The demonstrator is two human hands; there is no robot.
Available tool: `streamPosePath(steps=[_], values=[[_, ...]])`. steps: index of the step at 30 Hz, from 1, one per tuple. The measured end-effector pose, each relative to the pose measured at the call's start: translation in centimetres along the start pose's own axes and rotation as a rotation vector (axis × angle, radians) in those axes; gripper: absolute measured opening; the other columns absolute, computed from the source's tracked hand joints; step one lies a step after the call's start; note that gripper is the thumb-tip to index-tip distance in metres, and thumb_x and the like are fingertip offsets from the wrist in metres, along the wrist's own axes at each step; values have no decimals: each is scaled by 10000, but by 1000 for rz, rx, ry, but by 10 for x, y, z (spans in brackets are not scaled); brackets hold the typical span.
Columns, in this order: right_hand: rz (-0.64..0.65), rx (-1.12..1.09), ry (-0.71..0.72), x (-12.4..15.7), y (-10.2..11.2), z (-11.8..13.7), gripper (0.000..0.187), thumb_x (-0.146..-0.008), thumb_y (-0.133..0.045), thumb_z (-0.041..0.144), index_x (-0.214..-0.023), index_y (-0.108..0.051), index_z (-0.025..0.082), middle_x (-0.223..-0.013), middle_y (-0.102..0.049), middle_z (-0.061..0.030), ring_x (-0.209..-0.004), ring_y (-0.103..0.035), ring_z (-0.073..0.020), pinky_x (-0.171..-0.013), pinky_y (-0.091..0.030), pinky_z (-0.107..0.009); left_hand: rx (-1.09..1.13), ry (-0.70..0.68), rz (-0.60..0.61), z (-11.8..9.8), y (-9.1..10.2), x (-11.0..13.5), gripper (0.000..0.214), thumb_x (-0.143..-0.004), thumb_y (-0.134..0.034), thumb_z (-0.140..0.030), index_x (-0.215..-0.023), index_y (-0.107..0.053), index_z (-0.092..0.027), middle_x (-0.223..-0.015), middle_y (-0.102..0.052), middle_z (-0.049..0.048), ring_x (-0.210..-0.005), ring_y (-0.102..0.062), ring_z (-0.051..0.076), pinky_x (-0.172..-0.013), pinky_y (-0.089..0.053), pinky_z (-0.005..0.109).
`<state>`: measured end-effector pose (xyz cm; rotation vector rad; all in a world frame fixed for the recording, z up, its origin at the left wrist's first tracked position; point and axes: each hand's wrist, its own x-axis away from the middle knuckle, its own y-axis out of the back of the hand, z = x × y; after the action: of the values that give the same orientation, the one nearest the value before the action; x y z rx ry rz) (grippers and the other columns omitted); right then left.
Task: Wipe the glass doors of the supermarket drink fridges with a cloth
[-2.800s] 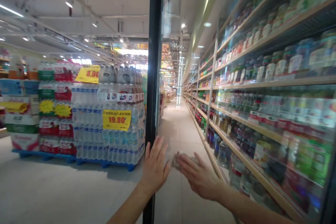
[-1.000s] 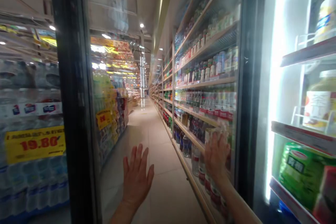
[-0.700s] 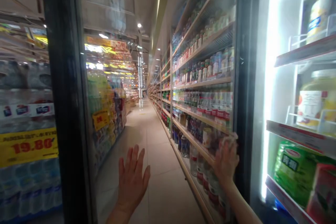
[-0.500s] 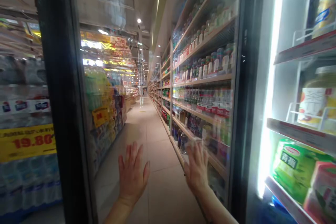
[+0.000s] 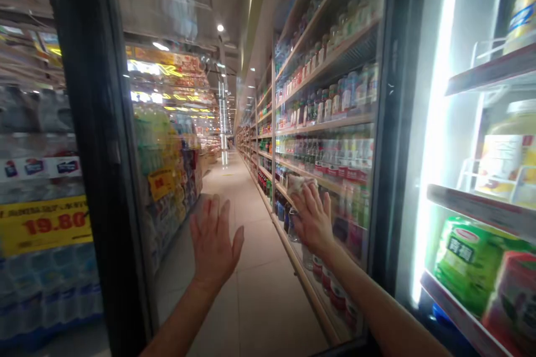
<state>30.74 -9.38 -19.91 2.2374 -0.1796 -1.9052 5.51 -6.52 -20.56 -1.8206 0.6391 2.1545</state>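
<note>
I face an open glass cooler door [image 5: 259, 95] with black frame bars at its left [image 5: 84, 150] and right [image 5: 393, 122]. My left hand [image 5: 215, 245] lies flat on the glass low in the pane, fingers spread, holding nothing. My right hand [image 5: 312, 217] presses a small pale cloth [image 5: 299, 181] against the glass, to the right of the left hand and a little higher. The cloth shows just above its fingertips. Both forearms reach up from the bottom edge.
Right of the door, the lit cooler interior has shelves [image 5: 481, 206] with green packs [image 5: 469, 262] and bottles. Through the glass I see a tiled aisle [image 5: 251, 268], long drink shelves [image 5: 326, 122] and stacked water packs with a yellow price sign [image 5: 42, 223].
My right hand slid the cloth from the door's right edge leftward, then up across the glass. The left hand stayed flat on the pane and rose slightly.
</note>
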Motion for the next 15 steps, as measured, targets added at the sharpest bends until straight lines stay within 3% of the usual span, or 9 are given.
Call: streamPosePath(steps=[1, 5, 7, 10, 11, 12, 15], values=[[-20, 16, -35, -1, 1, -5, 570, -869, -417, 262, -1418, -262, 262, -1476, -266, -103, -1364, -209, -285, -1067, -171, -561, -9, -2, 0, 2, -1, -5, 631, -846, -461, -284, -1409, -216, -140, -1430, -322, 190, -1368, -207, 280, -1093, -140, 514], [-244, 87, -499, -7, 2, -38, 572, -889, -344, 272, -1438, -207, 186, -1483, -195, -183, -1358, -183, -357, -972, -265, -628, -24, -29, -1, 5, -4, -8, 640, -848, -456, -274, -1419, -196, -147, -1434, -317, 184, -1371, -200, 271, -1098, -131, 510], [-240, 80, -456, -11, 3, -41, 583, -882, -347, 264, -1441, -196, 197, -1489, -185, -173, -1361, -175, -351, -975, -270, -614, -24, -20, -24, 6, -5, -6, 653, -848, -462, -272, -1424, -180, -151, -1442, -304, 179, -1374, -192, 268, -1101, -126, 506], [-92, 60, -106, -18, 4, -35, 587, -856, -411, 255, -1421, -253, 268, -1485, -237, -105, -1365, -194, -299, -1040, -210, -560, -18, -20, -34, 8, -6, -4, 662, -847, -464, -266, -1431, -165, -174, -1455, -286, 157, -1374, -192, 264, -1105, -124, 497], [-71, 60, -69, -22, 6, -37, 580, -852, -419, 259, -1413, -271, 277, -1480, -254, -97, -1363, -201, -291, -1047, -201, -553, -14, -26, -29, 9, -6, -3, 662, -848, -462, -265, -1432, -161, -184, -1457, -285, 149, -1372, -197, 263, -1107, -126, 493], [-87, 63, -114, -26, 7, -41, 567, -856, -412, 267, -1408, -283, 270, -1475, -263, -103, -1361, -206, -292, -1042, -205, -559, -10, -34, -19, 10, -6, -3, 661, -849, -459, -263, -1433, -157, -192, -1459, -284, 141, -1370, -204, 262, -1108, -128, 489], [-233, 80, -475, -39, 11, -55, 544, -877, -346, 300, -1406, -295, 183, -1461, -251, -179, -1351, -203, -344, -978, -250, -619, -5, -48, -3, 11, -5, -1, 661, -850, -455, -261, -1434, -152, -196, -1457, -288, 140, -1368, -212, 262, -1108, -132, 486]])
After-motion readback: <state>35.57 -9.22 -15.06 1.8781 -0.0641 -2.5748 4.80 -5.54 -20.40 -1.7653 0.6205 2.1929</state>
